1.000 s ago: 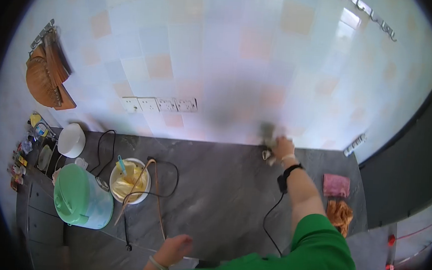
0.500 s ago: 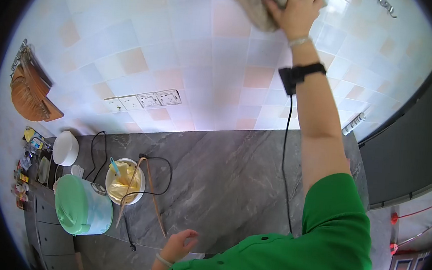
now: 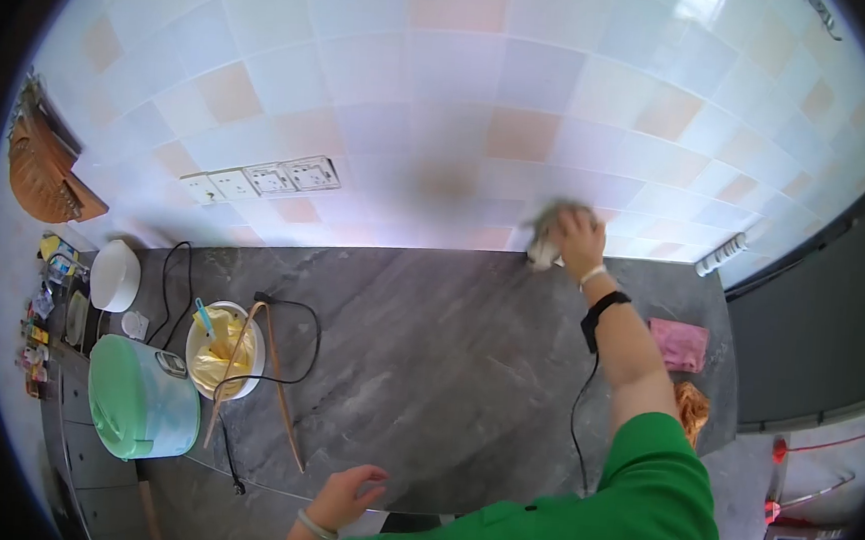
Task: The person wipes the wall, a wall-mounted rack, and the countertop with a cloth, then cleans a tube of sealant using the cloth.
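My right hand presses a greyish-beige cloth against the foot of the tiled wall, where it meets the dark stone countertop. The fingers are closed over the cloth, which is a little blurred. A black band with a cable sits on that wrist. At the counter's front edge my left hand hovers with its thumb and fingers apart, holding nothing. To its left lie wooden tongs or joined sticks, leaning across a white bowl with yellow contents and a blue handle.
A green-lidded container and a white bowl stand at the left. Sockets line the wall above a black cord. Right of my arm lie a folded pink cloth and an orange-brown item.
My right hand has brought the cloth down from high on the wall to its base. The view has shifted, and the pink cloth now shows. My left hand stays near the front edge.
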{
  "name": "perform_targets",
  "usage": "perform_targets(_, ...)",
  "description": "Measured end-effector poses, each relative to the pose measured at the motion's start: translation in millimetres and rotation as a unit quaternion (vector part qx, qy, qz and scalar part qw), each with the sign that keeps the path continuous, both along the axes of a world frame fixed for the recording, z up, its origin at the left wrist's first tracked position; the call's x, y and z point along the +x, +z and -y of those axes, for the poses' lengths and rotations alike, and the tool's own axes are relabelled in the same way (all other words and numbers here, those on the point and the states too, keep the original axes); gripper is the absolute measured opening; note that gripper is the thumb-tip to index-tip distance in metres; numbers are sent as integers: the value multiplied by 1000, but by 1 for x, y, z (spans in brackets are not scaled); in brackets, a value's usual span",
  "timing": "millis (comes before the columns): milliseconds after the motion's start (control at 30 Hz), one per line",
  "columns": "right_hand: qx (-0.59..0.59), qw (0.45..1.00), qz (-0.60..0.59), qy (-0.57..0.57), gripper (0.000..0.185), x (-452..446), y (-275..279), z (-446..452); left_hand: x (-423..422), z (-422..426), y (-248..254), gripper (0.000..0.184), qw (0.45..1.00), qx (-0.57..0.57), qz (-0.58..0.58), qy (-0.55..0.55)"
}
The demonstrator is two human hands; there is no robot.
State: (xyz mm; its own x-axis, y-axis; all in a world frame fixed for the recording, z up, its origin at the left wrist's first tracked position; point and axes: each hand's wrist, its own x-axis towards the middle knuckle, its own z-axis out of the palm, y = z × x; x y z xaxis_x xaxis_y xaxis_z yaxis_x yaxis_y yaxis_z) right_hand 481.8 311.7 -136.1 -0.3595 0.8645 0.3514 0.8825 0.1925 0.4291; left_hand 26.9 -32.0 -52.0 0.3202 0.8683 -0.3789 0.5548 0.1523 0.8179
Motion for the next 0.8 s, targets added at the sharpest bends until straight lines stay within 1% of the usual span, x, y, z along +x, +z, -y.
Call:
perform_targets(33,115,989,-95,0,40,17,14,-32,1,0,1,22,1000,-5,4,-6)
perform_targets(67,126,981,-139,-51,39,-5,105,-14,1,0,1,21,1000,-9,10,-10)
perform_targets(100,249,960,-124,-26,48,6,152,-34,3,-4,0,21,1000,12,12,-20)
perform_targets(133,298,945,-112,-71,60,1,218,-33,5,-10,-2,21,999,31,15,-29)
perform_targets(167,387,910,-148,-11,71,-2,277,-31,7,-14,0,21,998,48,15,-39)
perform_targets(200,451,869,-203,12,74,-4,324,-32,12,-19,6,21,997,58,25,-32)
perform_targets(233,522,833,-178,24,70,-10,366,-27,17,-27,13,21,996,72,34,-27)
perform_targets(267,551,812,-192,-5,59,-18,392,-22,21,-35,19,20,995,88,43,-22)
perform_targets(333,544,817,-169,-84,45,-4,415,-23,25,-48,32,20,996,82,36,-25)
perform_targets(400,404,852,-307,-133,47,0,409,-28,27,-56,39,20,995,90,32,-26)
perform_targets(433,490,827,-271,-45,37,12,391,-49,27,-60,41,20,994,102,31,-25)
perform_targets(467,520,806,-278,-49,35,3,379,-54,28,-66,42,20,993,115,29,-24)
perform_targets(533,474,834,-282,-16,23,-1,375,-44,30,-91,47,19,982,183,37,-18)
perform_targets(567,392,824,-402,83,21,8,372,-44,32,-105,54,18,976,212,39,-15)
perform_targets(600,297,788,-508,181,21,20,371,-41,39,-123,68,17,963,268,27,-13)
perform_targets(633,194,728,-598,273,22,30,368,-38,50,-145,87,16,946,322,18,-11)
perform_targets(667,135,704,-635,288,24,31,369,-26,63,-169,107,14,926,377,36,-10)
perform_targets(733,17,643,-698,315,29,17,381,11,95,-212,147,12,896,429,107,34)
perform_targets(767,7,637,-701,321,27,1,382,32,116,-231,168,22,863,474,170,35)
perform_targets(800,-41,621,-711,326,26,-6,384,48,135,-243,192,36,828,520,211,12)
